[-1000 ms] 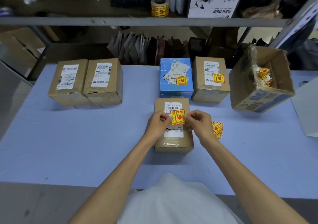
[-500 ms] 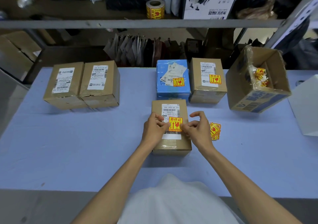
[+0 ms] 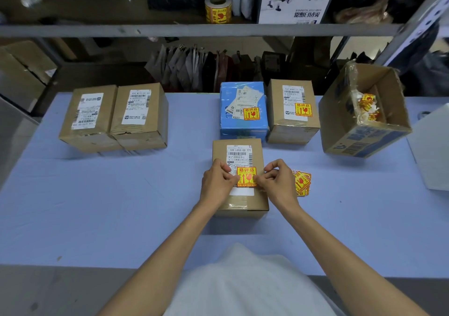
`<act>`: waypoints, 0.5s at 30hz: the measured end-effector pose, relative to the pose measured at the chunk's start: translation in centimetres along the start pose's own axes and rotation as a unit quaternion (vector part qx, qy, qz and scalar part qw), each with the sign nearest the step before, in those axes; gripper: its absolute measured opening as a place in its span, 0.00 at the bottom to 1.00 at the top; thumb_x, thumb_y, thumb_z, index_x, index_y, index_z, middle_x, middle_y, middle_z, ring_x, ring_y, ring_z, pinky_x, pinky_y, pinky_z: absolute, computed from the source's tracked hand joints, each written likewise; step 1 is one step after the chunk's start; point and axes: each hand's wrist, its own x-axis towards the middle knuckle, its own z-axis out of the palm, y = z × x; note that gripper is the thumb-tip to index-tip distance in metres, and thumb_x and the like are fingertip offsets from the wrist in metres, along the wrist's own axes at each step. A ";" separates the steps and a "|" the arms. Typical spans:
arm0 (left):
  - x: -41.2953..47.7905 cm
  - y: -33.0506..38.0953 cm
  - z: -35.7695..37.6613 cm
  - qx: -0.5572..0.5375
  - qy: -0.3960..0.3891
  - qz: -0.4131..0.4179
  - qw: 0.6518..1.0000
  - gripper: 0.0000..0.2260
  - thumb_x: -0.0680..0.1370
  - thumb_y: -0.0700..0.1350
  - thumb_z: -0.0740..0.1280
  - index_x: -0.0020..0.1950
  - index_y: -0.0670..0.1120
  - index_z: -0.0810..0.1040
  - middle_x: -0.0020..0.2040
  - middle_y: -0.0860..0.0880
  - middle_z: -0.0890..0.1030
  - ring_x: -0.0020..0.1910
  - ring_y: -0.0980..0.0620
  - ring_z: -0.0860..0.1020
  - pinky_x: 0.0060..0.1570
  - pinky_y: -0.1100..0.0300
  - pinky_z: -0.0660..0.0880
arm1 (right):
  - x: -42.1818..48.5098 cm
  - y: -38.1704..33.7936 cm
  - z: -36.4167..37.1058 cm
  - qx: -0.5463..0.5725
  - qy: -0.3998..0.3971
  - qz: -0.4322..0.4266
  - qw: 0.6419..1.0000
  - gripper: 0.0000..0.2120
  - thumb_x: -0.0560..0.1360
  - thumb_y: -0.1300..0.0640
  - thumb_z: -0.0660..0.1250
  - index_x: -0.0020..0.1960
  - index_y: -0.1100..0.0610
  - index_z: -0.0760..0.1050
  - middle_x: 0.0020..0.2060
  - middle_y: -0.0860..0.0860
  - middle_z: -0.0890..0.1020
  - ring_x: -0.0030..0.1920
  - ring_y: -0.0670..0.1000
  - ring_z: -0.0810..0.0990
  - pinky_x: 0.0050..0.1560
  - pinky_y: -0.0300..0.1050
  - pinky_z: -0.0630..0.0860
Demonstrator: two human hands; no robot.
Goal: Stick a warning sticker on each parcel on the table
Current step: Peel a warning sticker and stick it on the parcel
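Head view: near brown parcel (image 3: 239,174) on blue table (image 3: 121,194), warning sticker (image 3: 246,176) on its label. Left hand (image 3: 216,184) and right hand (image 3: 277,182) flank it, fingers curled, tips on sticker's side edges. Loose stickers (image 3: 302,184) just right of the parcel; 2 rear-left parcels (image 3: 114,116) carry no sticker

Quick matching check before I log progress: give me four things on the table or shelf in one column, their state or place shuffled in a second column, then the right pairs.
Things
1. blue parcel
2. two left brown parcels
3. sticker roll
4. loose sticker stack

States or places
A. on the shelf above the table
B. on the table beside the right hand
C. shipping labels only, no warning sticker
D. warning sticker already on top

Pairs: 1-D, 2-C, 3-A, 4-B
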 end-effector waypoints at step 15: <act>0.8 0.6 -0.1 0.079 -0.019 0.006 0.997 0.13 0.72 0.46 0.74 0.45 0.47 0.70 0.46 0.46 0.81 0.48 0.46 0.79 0.39 0.59 0.71 | 0.6 0.1 0.9 -0.096 0.025 -0.021 0.995 0.09 0.67 0.63 0.71 0.42 0.59 0.71 0.32 0.49 0.78 0.36 0.52 0.78 0.37 0.46 0.72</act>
